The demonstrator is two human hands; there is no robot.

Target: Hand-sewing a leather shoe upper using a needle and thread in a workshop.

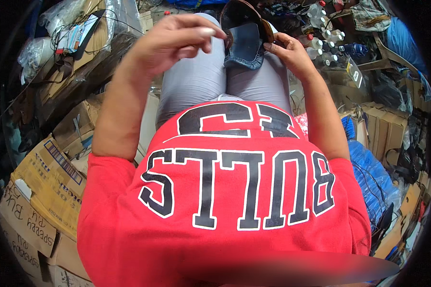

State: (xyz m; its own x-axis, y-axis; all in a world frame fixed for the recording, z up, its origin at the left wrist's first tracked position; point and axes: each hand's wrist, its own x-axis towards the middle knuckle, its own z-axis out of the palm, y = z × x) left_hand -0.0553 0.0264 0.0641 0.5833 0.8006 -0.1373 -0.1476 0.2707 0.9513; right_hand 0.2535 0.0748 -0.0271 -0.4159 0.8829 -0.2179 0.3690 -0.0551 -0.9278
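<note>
A shoe upper [244, 45] with a brown leather edge and a dark blue tongue-like flap rests across my knees. My right hand [292, 53] grips its right edge between thumb and fingers. At the upper's left side is my left hand [183, 37], raised above my grey-trousered thigh, slightly blurred. Its fingers are curled in, and the index finger reaches the upper's left edge. Whatever the left fingers may pinch is too small to make out.
Beyond my right hand stand several small bottles [321, 45]. Cardboard boxes [48, 186] are stacked at my left, below a plastic-wrapped pile [88, 36]. Blue plastic sheeting [371, 177] and more cardboard [380, 126] lie at my right.
</note>
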